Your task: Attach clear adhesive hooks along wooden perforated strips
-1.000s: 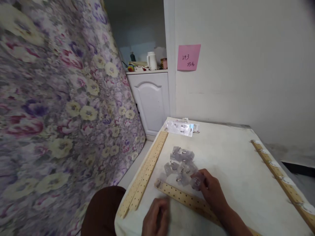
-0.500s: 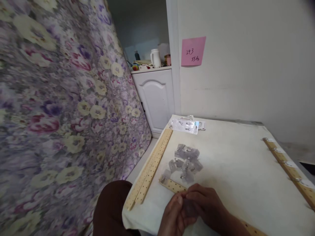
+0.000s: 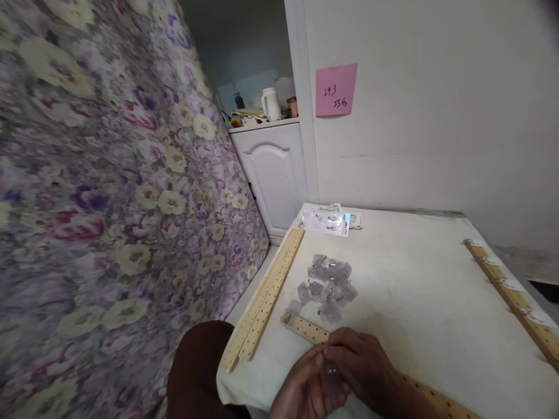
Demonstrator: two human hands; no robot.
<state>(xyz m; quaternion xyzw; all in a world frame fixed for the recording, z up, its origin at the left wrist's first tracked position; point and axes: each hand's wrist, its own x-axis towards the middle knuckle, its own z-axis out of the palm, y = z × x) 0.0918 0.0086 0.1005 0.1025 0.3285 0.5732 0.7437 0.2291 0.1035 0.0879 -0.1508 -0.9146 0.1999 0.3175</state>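
Note:
My left hand [image 3: 301, 384] and my right hand [image 3: 364, 364] meet over the front of the table, fingertips pinched together. Between them is a small see-through plastic square [image 3: 332, 381], partly covered by the fingers; it looks like those in the pile. Beneath and behind my hands runs a pale perforated wooden strip [image 3: 305, 329], its middle hidden by them. One clear square with a metal hook [image 3: 288, 314] sits at the strip's far left end. Just beyond lies a loose pile of clear plastic hooks [image 3: 332, 288] with small metal parts.
Two perforated strips [image 3: 266, 302] lie along the table's left edge. Another strip [image 3: 515, 297] bearing several clear hooks lies on the right. Clear retail packaging [image 3: 325, 222] rests at the back, below the wall with a pink note [image 3: 336, 90]. A floral curtain [image 3: 109, 203] hangs at left.
The view has shifted slightly. My hands stay together on the plastic square, which has turned a little; my right fingers have shifted against it.

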